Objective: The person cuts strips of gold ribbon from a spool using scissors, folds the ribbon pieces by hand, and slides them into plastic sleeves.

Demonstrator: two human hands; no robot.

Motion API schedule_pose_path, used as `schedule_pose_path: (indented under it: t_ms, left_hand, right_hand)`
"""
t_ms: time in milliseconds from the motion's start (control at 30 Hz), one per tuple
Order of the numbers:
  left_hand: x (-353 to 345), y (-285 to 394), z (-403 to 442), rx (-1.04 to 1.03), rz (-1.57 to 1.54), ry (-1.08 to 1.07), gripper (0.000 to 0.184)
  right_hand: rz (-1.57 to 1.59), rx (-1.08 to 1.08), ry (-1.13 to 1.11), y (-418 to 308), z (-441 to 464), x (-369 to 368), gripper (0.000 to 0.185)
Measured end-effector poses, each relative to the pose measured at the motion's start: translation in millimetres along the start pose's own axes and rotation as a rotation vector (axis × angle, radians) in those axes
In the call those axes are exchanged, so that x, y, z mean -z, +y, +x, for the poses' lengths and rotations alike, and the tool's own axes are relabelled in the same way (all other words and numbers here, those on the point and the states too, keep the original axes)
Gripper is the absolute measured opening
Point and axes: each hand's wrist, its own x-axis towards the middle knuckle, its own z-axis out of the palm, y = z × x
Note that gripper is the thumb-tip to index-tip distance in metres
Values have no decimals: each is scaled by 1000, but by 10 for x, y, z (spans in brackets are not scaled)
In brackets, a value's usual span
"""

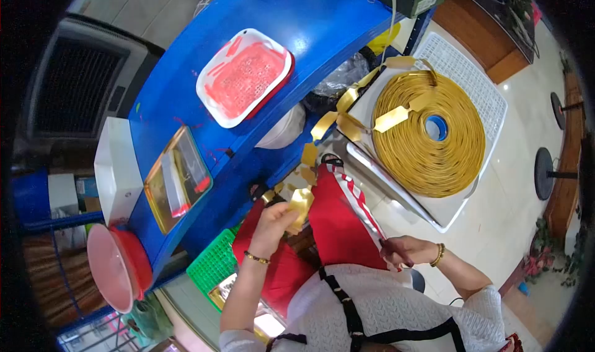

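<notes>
In my left hand (273, 227) is a shiny gold piece of foil-like strip (301, 204), pinched between thumb and fingers above my red trousers. A chain of similar gold plates (323, 126) runs from near that hand up to a large gold coil (396, 147) with a blue-rimmed core. Some plates lie across the top of the coil. My right hand (414, 251) is closed near my thigh; something dark reddish shows at its fingertips, too small to name.
A white basket with red strips (245, 73) sits on the blue table (297, 17). A gold-edged tray (167, 197), white box (118, 172) and pink basin (111, 268) are at left. A white crate (462, 73) lies under the coil; a green basket (211, 259) stands low.
</notes>
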Motion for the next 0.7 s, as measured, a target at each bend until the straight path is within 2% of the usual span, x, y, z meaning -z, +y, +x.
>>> schedule_pose_path:
  t_ms: [67, 100, 167, 200, 400, 500, 700]
  left_hand:
    - [-134, -52, -8, 22, -37, -18, 18]
    - [59, -34, -129, 37, -3, 0, 18]
    - [-7, -77, -149, 54, -9, -28, 18]
    - [-53, -97, -166, 23, -43, -31, 18]
    - [-33, -91, -267, -98, -117, 22, 18]
    - [43, -77, -304, -96, -79, 21, 18]
    - [-53, -8, -371, -44, 44, -133, 18]
  right_hand:
    - [-80, 56, -56, 75, 175, -45, 23]
    - [-132, 88, -77, 15, 277, -147, 23]
    - [-312, 98, -32, -471, 207, -355, 22]
    - [-306, -4, -46, -515, 243, -353, 25]
    - [-661, 148, 49, -592, 344, -365, 37]
    - [-535, 58, -11, -669, 219, -380, 27]
    - [-623, 135, -2, -705, 331, -430, 29]
